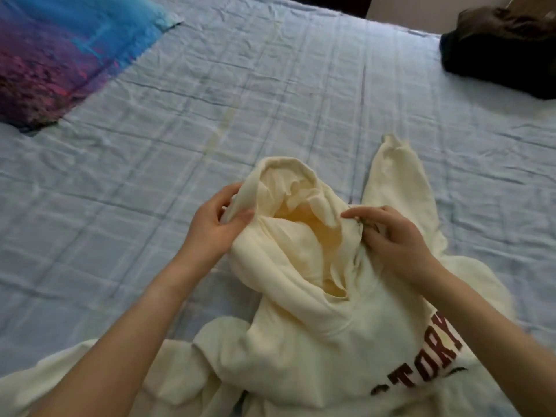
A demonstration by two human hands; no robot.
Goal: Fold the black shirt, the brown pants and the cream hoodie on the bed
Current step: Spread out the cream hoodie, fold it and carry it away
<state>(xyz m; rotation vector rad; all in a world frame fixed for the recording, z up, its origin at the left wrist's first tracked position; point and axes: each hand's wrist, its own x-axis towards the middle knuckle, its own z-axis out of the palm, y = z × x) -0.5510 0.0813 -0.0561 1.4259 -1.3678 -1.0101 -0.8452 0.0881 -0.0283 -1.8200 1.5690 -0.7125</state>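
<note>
1. Material. The cream hoodie [316, 341] is thick, soft fleece. Judged from its deep, rounded folds, it is light to moderate in weight, limp and not fragile. It will sag wherever it is unsupported, and it should not slip on the bed [210, 100].

2. Grip points. Take hold at seams and rims: the hood [288, 188] edge, the shoulders and the hem. Use 2 hands well apart so the fabric stays taut.

3. Position. The hoodie lies front-up at the near edge of the bed, with the hood pointing far. 1 sleeve [400, 182] extends far-right.

4. Hands. The left hand [216, 227] pinches the hood's left rim, thumb on top and fingers underneath. The right hand [394, 236] has its fingers curled and pinches the right rim. A small dark item at its fingertips may be a drawstring eyelet.

5. Other garments. The black shirt [481, 61] and brown pants [505, 22] appear to be bundled together at the far-right corner, well apart from both hands.
</note>
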